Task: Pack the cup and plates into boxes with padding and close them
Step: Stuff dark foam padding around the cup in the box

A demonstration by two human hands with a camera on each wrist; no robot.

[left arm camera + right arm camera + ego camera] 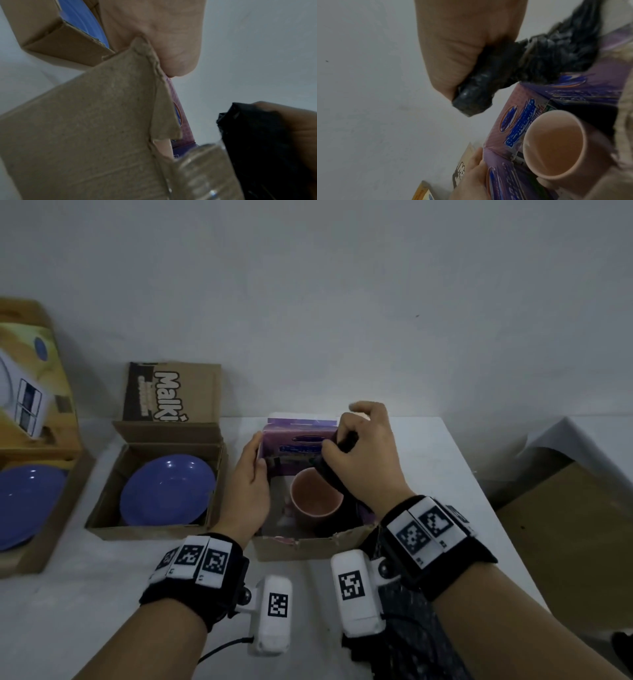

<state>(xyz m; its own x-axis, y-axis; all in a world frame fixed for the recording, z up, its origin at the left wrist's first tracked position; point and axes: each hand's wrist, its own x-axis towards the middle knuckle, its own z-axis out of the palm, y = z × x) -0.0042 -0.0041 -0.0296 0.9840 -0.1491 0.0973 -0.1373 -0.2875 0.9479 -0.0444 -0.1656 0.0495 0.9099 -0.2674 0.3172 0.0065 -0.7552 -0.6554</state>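
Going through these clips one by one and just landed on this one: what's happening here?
A person is packing a pink cup into a small cardboard box on a white table. The right hand grips a wad of black plastic and feeds it in beside the cup as padding, while the left hand steadies the box's left flap. Two blue plates lie in other boxes, all open.
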